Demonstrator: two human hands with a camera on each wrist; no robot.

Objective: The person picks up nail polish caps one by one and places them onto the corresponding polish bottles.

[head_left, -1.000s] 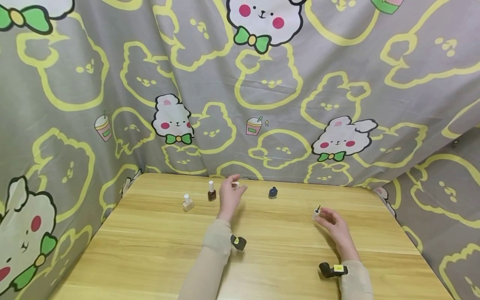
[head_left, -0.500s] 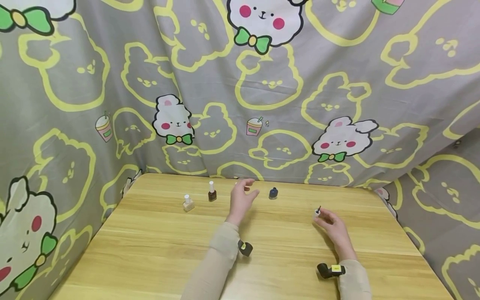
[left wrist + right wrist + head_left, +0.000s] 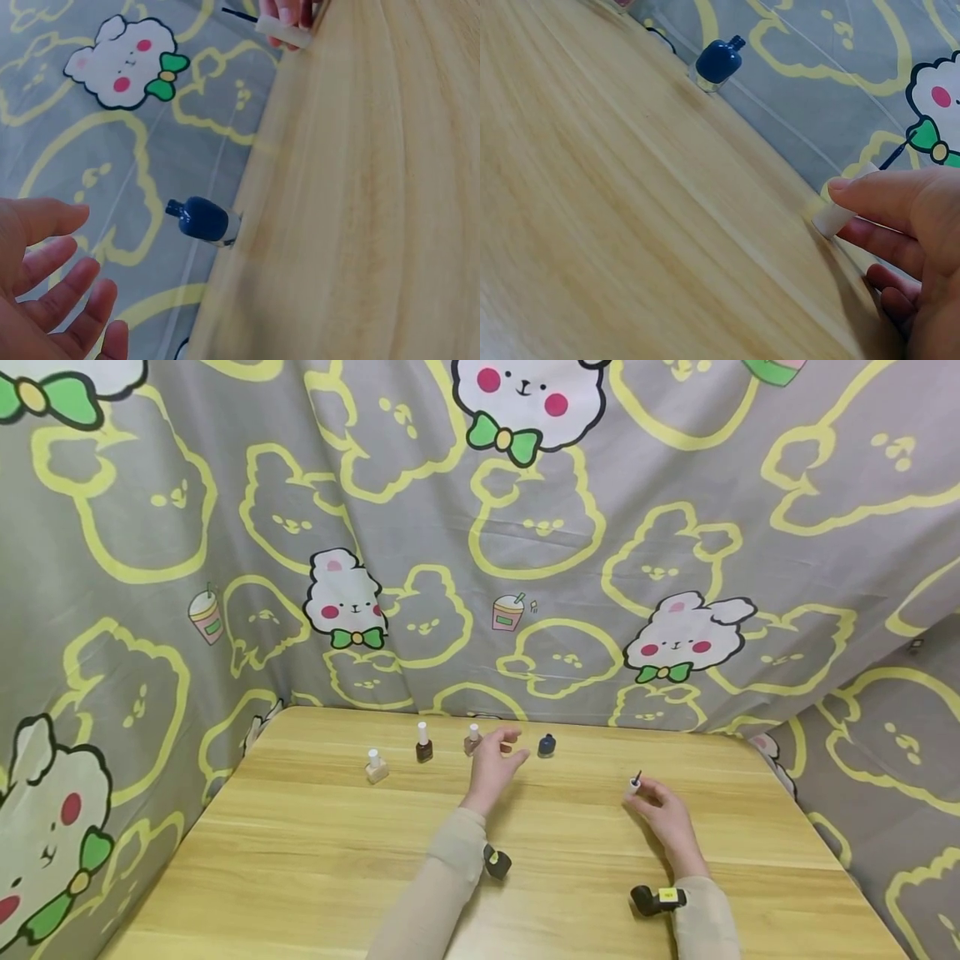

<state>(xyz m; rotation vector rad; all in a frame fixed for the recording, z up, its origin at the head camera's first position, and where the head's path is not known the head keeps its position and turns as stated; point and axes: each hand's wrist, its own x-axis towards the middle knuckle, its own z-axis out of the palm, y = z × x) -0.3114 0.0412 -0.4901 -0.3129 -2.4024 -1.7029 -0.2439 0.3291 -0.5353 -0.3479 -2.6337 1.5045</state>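
Note:
My right hand [image 3: 667,817] pinches a white nail polish cap [image 3: 834,217] between thumb and fingers, its dark brush [image 3: 894,154] pointing upward. To the left of it, an uncapped bottle of dark blue nail polish [image 3: 547,746] stands upright on the table, its threaded neck bare in both wrist views. My left hand [image 3: 495,768] hovers just left of that bottle, thumb and fingers spread apart with nothing between them. Partly behind the left hand stands a capped pinkish-brown nail polish bottle [image 3: 472,742].
A capped dark brown nail polish bottle [image 3: 424,749] and a beige one [image 3: 377,768] stand farther left on the wooden table [image 3: 315,868]. A patterned grey curtain [image 3: 555,593] hangs along the table's back edge.
My left hand has moved right, away from the pinkish-brown bottle and toward the blue one, uncovering the former. My right hand stays nearly in place with the cap.

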